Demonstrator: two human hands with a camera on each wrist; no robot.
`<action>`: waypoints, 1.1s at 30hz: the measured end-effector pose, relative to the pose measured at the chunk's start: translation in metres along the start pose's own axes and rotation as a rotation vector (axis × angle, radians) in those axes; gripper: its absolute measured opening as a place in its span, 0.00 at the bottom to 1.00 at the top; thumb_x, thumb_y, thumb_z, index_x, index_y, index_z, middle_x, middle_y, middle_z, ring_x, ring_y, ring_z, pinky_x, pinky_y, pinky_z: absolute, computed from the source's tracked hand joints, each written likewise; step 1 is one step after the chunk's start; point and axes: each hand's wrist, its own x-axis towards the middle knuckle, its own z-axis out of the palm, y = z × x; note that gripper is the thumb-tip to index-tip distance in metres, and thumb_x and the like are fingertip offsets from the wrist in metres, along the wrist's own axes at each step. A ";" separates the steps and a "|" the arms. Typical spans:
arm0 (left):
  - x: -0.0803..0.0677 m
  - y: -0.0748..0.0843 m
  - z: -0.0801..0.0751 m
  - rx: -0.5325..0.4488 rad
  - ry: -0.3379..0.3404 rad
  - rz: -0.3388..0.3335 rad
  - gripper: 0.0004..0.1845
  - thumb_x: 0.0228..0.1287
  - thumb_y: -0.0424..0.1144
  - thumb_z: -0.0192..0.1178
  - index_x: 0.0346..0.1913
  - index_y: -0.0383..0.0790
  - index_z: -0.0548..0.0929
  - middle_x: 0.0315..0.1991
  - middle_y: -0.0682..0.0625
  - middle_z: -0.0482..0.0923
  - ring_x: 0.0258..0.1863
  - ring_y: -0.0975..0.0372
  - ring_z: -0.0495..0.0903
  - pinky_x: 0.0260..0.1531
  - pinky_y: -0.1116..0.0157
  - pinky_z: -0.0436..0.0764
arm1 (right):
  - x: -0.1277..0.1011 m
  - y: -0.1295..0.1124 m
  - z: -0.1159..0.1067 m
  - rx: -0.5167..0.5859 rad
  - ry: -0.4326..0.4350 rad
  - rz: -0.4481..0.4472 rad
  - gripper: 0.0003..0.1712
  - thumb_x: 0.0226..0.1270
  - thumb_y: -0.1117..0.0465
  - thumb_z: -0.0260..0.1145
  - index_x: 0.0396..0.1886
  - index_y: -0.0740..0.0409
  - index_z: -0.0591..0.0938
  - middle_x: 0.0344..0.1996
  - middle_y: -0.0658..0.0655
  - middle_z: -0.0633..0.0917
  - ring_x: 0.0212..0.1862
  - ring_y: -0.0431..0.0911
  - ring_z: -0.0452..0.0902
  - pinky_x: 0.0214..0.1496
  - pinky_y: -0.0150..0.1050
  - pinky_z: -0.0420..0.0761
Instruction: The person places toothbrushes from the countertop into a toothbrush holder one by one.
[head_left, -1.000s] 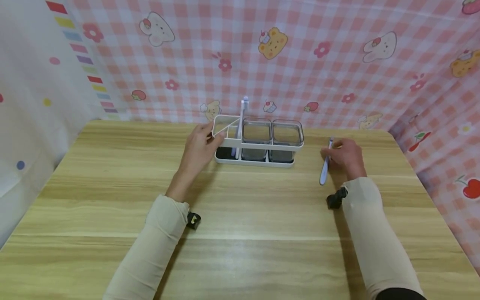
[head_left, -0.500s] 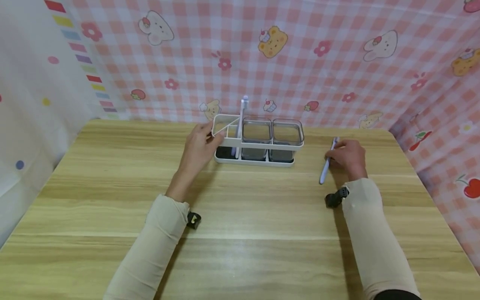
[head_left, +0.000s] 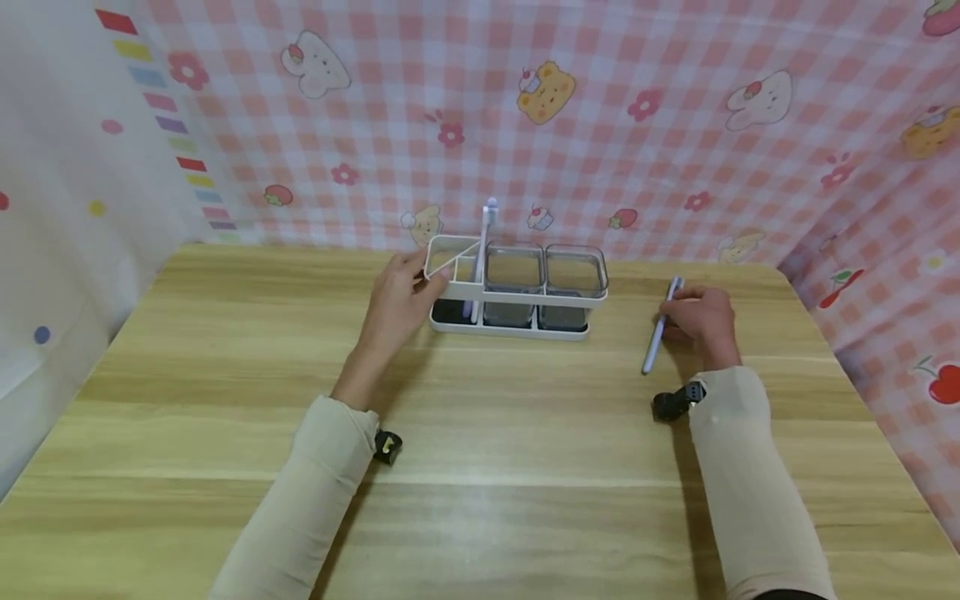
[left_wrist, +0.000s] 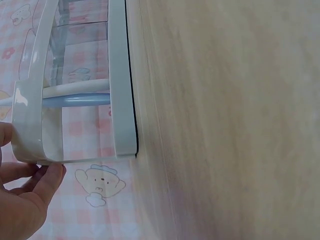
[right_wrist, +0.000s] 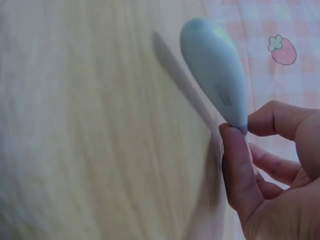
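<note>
A white toothbrush holder (head_left: pixel 517 333) stands on the table, with two smoky clear cups (head_left: pixel 573 271) in its middle and right places. In its left section lean toothbrushes, one white (left_wrist: pixel 75 88) and one blue-purple (left_wrist: pixel 80 100). My left hand (head_left: pixel 401 302) grips the upper rim at the holder's left end, thumb in front. To the right of the holder, my right hand (head_left: pixel 701 319) pinches a light blue-purple toothbrush (head_left: pixel 654 345) between thumb and fingers. Its rounded handle end (right_wrist: pixel 212 65) points toward me, raised off the table with a shadow beside it.
The wood-grain table (head_left: pixel 480 467) reaches back to a pink checked cloth (head_left: pixel 465 83) hanging right behind the holder. More cloth hangs along the right side, and a white dotted curtain (head_left: pixel 67 208) on the left. Small black cameras (head_left: pixel 387 447) sit at both wrists.
The toothbrush in my right hand has turned in the fingers and shifted slightly right with the hand. My left hand and the holder stay as they were.
</note>
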 end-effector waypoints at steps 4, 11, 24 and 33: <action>-0.001 0.000 0.001 -0.002 0.004 0.012 0.28 0.75 0.42 0.60 0.69 0.26 0.72 0.53 0.33 0.74 0.50 0.50 0.77 0.53 0.57 0.83 | 0.000 -0.002 -0.001 -0.027 0.024 -0.015 0.28 0.68 0.65 0.64 0.67 0.69 0.73 0.48 0.61 0.80 0.28 0.34 0.80 0.37 0.35 0.87; -0.001 0.000 0.000 0.008 0.005 -0.005 0.28 0.75 0.42 0.60 0.69 0.26 0.72 0.53 0.34 0.74 0.51 0.51 0.77 0.54 0.58 0.83 | -0.002 -0.010 -0.001 0.005 0.061 -0.071 0.30 0.66 0.65 0.65 0.67 0.69 0.73 0.37 0.53 0.80 0.28 0.33 0.80 0.40 0.37 0.88; 0.001 0.000 0.001 0.006 0.011 0.004 0.28 0.75 0.42 0.60 0.69 0.28 0.73 0.53 0.35 0.74 0.51 0.51 0.78 0.54 0.59 0.83 | -0.012 -0.026 0.003 0.181 0.019 -0.182 0.19 0.67 0.70 0.64 0.56 0.69 0.74 0.30 0.49 0.79 0.28 0.34 0.82 0.37 0.35 0.88; 0.000 0.000 0.002 0.008 0.012 -0.026 0.29 0.74 0.42 0.61 0.70 0.28 0.71 0.54 0.35 0.74 0.51 0.52 0.77 0.55 0.59 0.82 | -0.025 -0.044 0.006 0.259 0.032 -0.245 0.15 0.67 0.72 0.64 0.52 0.65 0.75 0.31 0.51 0.78 0.30 0.37 0.80 0.33 0.33 0.87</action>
